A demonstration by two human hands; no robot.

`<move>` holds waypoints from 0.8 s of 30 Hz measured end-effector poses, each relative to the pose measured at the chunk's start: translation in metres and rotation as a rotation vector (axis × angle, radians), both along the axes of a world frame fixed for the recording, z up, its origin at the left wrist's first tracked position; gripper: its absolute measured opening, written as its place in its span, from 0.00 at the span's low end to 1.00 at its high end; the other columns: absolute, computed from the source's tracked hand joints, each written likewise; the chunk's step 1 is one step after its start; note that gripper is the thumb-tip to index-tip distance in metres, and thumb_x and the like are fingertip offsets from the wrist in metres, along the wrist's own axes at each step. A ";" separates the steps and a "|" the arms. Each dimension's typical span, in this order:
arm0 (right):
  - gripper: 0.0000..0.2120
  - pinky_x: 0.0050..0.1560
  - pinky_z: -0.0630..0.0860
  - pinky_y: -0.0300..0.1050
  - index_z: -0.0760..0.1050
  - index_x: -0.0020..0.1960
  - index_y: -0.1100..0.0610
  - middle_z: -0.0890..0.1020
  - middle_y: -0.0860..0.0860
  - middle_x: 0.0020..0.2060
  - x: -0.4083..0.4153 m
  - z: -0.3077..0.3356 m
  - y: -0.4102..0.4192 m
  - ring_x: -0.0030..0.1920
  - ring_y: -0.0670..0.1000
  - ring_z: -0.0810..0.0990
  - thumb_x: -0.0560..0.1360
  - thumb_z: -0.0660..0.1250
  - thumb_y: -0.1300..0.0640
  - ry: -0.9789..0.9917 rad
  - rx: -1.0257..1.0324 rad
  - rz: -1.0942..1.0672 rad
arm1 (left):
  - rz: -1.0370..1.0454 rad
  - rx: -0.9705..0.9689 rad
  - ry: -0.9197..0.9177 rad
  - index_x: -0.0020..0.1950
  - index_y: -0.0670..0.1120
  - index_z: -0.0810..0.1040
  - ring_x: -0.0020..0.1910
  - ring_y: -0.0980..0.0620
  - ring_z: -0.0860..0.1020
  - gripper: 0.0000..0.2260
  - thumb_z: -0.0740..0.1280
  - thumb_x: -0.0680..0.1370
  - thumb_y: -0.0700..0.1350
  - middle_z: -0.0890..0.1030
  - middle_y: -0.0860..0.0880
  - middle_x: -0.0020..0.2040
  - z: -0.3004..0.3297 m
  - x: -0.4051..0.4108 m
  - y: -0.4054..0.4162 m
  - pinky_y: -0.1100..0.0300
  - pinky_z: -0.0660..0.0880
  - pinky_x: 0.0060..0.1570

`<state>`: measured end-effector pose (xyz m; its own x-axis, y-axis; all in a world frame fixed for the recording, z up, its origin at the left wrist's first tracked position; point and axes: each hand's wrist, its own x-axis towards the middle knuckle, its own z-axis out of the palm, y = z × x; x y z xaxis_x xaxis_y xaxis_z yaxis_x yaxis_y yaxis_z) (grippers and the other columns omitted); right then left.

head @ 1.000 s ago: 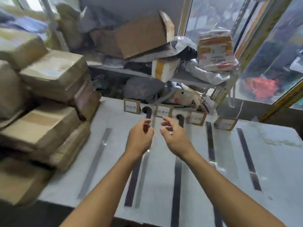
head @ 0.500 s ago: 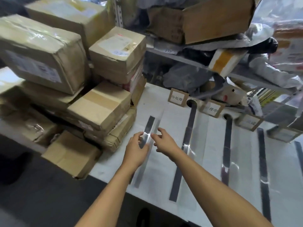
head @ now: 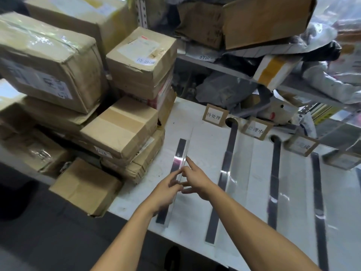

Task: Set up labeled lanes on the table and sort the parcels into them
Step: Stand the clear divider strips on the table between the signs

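Observation:
Several dark lane strips lie lengthwise on the white table (head: pixel 197 145). Over the leftmost strip (head: pixel 180 151) runs a length of clear glossy tape (head: pixel 183 159). My left hand (head: pixel 166 189) and my right hand (head: pixel 195 179) meet on that tape near the strip's middle, fingers stretched flat against it. My right forefinger points along the tape toward the far end. Small cardboard label cards stand at the back: one (head: pixel 214 115) behind the first lane, another (head: pixel 256 130) behind the second, a third (head: pixel 301 146) farther right. Taped cardboard parcels (head: pixel 125 126) are stacked at the table's left.
A small box (head: pixel 86 186) overhangs the table's front-left corner. Behind the table a metal shelf (head: pixel 224 69) holds an open carton (head: pixel 263 20), grey mailer bags and wrapped packets. Two round cable holes (head: pixel 230 120) sit at the heads of the strips.
The view swung left and down toward the parcel stack. Both hands came down from mid-air at the middle lanes onto the leftmost strip and now press clear tape along it.

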<state>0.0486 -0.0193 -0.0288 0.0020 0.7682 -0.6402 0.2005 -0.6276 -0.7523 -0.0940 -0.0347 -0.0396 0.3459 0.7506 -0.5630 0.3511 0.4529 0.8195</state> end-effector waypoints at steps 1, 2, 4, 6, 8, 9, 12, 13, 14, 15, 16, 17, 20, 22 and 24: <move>0.25 0.48 0.83 0.47 0.52 0.79 0.39 0.67 0.56 0.75 0.000 0.001 -0.001 0.55 0.57 0.79 0.84 0.51 0.51 0.015 0.011 -0.012 | 0.014 0.003 -0.013 0.74 0.67 0.63 0.72 0.47 0.69 0.24 0.61 0.82 0.46 0.70 0.48 0.74 0.003 0.003 -0.002 0.52 0.75 0.60; 0.24 0.47 0.84 0.47 0.53 0.79 0.38 0.67 0.56 0.74 0.001 0.002 -0.001 0.55 0.57 0.79 0.84 0.52 0.51 0.028 0.028 -0.028 | 0.028 0.011 -0.027 0.72 0.70 0.64 0.71 0.48 0.70 0.23 0.61 0.82 0.46 0.71 0.49 0.73 0.006 0.006 -0.004 0.54 0.77 0.56; 0.24 0.46 0.84 0.47 0.55 0.78 0.38 0.68 0.55 0.74 0.005 0.007 0.000 0.58 0.59 0.79 0.84 0.52 0.51 0.043 0.070 -0.047 | 0.054 0.044 -0.052 0.65 0.77 0.64 0.70 0.48 0.71 0.23 0.62 0.83 0.47 0.71 0.51 0.72 0.015 0.013 -0.007 0.56 0.77 0.53; 0.23 0.46 0.84 0.48 0.57 0.77 0.37 0.69 0.54 0.73 0.014 0.019 0.002 0.58 0.58 0.80 0.83 0.53 0.51 0.064 0.113 -0.067 | 0.066 0.096 -0.067 0.60 0.80 0.64 0.70 0.48 0.71 0.23 0.63 0.82 0.48 0.70 0.52 0.71 0.028 0.023 -0.007 0.50 0.77 0.58; 0.24 0.43 0.84 0.47 0.58 0.76 0.36 0.70 0.54 0.72 0.028 0.036 0.003 0.56 0.57 0.81 0.82 0.55 0.50 0.092 0.158 -0.086 | 0.056 0.155 -0.071 0.60 0.81 0.64 0.71 0.48 0.70 0.23 0.63 0.82 0.49 0.70 0.52 0.71 0.043 0.034 -0.005 0.43 0.74 0.65; 0.24 0.41 0.84 0.46 0.59 0.76 0.35 0.71 0.53 0.71 0.036 0.046 0.004 0.54 0.57 0.81 0.82 0.55 0.50 0.103 0.183 -0.094 | 0.044 0.178 -0.077 0.63 0.79 0.65 0.71 0.48 0.69 0.23 0.64 0.82 0.49 0.70 0.52 0.71 0.052 0.041 -0.003 0.41 0.73 0.66; 0.24 0.38 0.82 0.45 0.60 0.75 0.34 0.72 0.53 0.69 0.070 0.079 0.000 0.52 0.56 0.82 0.80 0.59 0.48 0.112 0.263 -0.139 | 0.002 0.224 -0.141 0.64 0.78 0.65 0.67 0.49 0.72 0.23 0.65 0.81 0.50 0.70 0.52 0.69 0.080 0.070 0.003 0.42 0.75 0.61; 0.25 0.38 0.82 0.46 0.61 0.74 0.34 0.73 0.53 0.68 0.084 0.091 -0.002 0.51 0.56 0.83 0.80 0.60 0.48 0.105 0.292 -0.151 | -0.016 0.244 -0.162 0.62 0.80 0.65 0.64 0.52 0.73 0.23 0.65 0.81 0.50 0.70 0.54 0.67 0.090 0.083 0.003 0.46 0.77 0.58; 0.24 0.38 0.82 0.46 0.62 0.74 0.33 0.74 0.52 0.67 0.099 0.102 -0.006 0.51 0.56 0.83 0.79 0.60 0.47 0.095 0.323 -0.160 | -0.038 0.266 -0.184 0.60 0.82 0.64 0.60 0.56 0.73 0.23 0.66 0.81 0.51 0.70 0.56 0.65 0.100 0.096 0.003 0.52 0.77 0.54; 0.24 0.39 0.83 0.47 0.62 0.74 0.33 0.74 0.52 0.67 0.114 0.112 -0.012 0.51 0.56 0.84 0.79 0.61 0.45 0.088 0.357 -0.167 | -0.063 0.282 -0.208 0.60 0.82 0.63 0.58 0.58 0.73 0.23 0.66 0.81 0.52 0.70 0.57 0.63 0.109 0.111 0.002 0.57 0.77 0.50; 0.24 0.39 0.83 0.48 0.62 0.74 0.34 0.75 0.52 0.67 0.131 0.123 -0.018 0.51 0.57 0.84 0.79 0.61 0.45 0.085 0.391 -0.177 | -0.089 0.292 -0.233 0.60 0.82 0.63 0.57 0.59 0.73 0.23 0.66 0.80 0.53 0.70 0.59 0.62 0.117 0.127 0.000 0.62 0.77 0.46; 0.24 0.39 0.83 0.48 0.63 0.74 0.35 0.75 0.52 0.67 0.149 0.134 -0.026 0.52 0.57 0.84 0.79 0.61 0.44 0.082 0.420 -0.191 | -0.118 0.298 -0.260 0.61 0.82 0.64 0.57 0.59 0.74 0.23 0.67 0.79 0.54 0.71 0.60 0.61 0.126 0.143 -0.003 0.65 0.77 0.43; 0.23 0.38 0.82 0.47 0.63 0.75 0.38 0.76 0.48 0.63 0.205 0.161 -0.055 0.49 0.55 0.86 0.80 0.60 0.44 0.047 0.491 -0.237 | -0.204 0.321 -0.327 0.62 0.82 0.63 0.59 0.57 0.75 0.23 0.68 0.77 0.57 0.71 0.58 0.64 0.150 0.198 -0.018 0.64 0.78 0.41; 0.25 0.36 0.82 0.47 0.63 0.75 0.39 0.76 0.47 0.59 0.241 0.176 -0.075 0.46 0.53 0.87 0.79 0.60 0.43 0.002 0.520 -0.278 | -0.260 0.321 -0.368 0.61 0.83 0.63 0.59 0.58 0.74 0.24 0.69 0.75 0.58 0.70 0.57 0.65 0.163 0.234 -0.032 0.62 0.77 0.41; 0.25 0.39 0.84 0.54 0.64 0.75 0.40 0.77 0.49 0.58 0.282 0.188 -0.103 0.48 0.59 0.86 0.78 0.60 0.44 -0.047 0.529 -0.344 | -0.329 0.300 -0.421 0.61 0.83 0.63 0.59 0.59 0.74 0.25 0.69 0.74 0.58 0.69 0.61 0.61 0.171 0.277 -0.052 0.60 0.76 0.42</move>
<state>0.3310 -0.1224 0.1593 0.3242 0.9312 -0.1668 0.0937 -0.2071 -0.9738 0.1833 -0.0866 0.1313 0.7332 0.6714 -0.1082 0.0521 0.1032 0.9933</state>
